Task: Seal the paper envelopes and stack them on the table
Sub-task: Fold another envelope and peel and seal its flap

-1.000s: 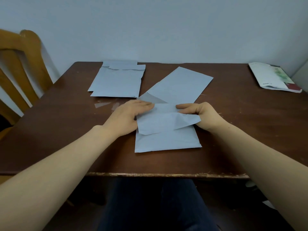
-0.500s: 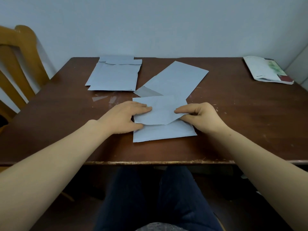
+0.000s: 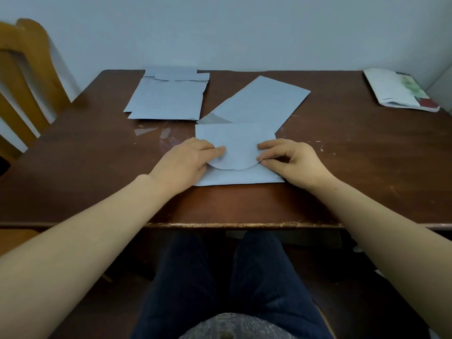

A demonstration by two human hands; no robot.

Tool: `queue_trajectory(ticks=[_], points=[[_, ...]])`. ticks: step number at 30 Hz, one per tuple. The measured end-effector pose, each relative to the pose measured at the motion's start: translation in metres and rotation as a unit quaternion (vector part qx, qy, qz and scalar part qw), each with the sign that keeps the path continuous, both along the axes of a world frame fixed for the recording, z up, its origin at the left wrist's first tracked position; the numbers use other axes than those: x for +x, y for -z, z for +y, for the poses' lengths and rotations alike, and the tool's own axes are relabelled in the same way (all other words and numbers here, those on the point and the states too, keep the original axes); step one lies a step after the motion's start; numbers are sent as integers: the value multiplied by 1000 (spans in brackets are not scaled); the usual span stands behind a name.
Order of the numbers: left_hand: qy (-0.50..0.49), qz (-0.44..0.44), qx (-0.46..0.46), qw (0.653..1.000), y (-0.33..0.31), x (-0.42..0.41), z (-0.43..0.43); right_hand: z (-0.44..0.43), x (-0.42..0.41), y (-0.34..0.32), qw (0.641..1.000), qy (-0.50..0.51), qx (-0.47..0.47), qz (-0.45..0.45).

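A pale blue-grey envelope lies flat on the brown table in front of me, its rounded flap folded down over its body. My left hand presses on the flap's left side with straight fingers. On the flap's right edge my right hand has curled fingers, with thumb and forefinger pinching there. A second envelope lies at an angle just behind, partly under the first. A stack of envelopes sits at the back left.
A wooden chair stands at the table's left. A booklet lies at the back right corner. Small clear strips lie on the table left of the envelope. The table's worn front edge is close to my lap.
The raised, crumpled flap has come down flat onto the envelope. My left hand now lies on the flap and my right hand has shifted to its right edge.
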State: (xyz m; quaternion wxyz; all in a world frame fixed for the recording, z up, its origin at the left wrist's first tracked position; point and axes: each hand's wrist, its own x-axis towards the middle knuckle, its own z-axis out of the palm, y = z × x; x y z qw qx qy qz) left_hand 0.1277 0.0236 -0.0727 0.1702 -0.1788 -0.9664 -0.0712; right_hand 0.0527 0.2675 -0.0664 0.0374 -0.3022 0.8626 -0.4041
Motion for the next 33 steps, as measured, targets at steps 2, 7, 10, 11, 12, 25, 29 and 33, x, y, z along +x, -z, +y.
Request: queue_trajectory(ticks=[2, 7, 10, 11, 12, 25, 29, 33], points=[[-1, -2, -2, 1000, -1, -1, 0, -2, 1, -3, 1000, 2, -2, 15], [14, -8, -13, 1000, -1, -2, 0, -5, 11, -5, 994, -27, 58, 89], [23, 1, -12, 1000, -1, -3, 0, -4, 13, -2, 991, -38, 78, 98], [23, 3, -8, 1000, -1, -4, -1, -3, 13, -1, 992, -37, 72, 97], [22, 2, -2, 1000, -1, -4, -2, -2, 13, -1, 992, -37, 66, 96], [30, -28, -43, 998, -8, -1, 8, 6, 17, 2, 992, -71, 52, 89], [46, -27, -72, 996, -10, -2, 7, 5, 15, 1, 990, -80, 63, 94], [44, -43, -70, 996, -9, -3, 2, 6, 12, -2, 988, -93, 85, 87]])
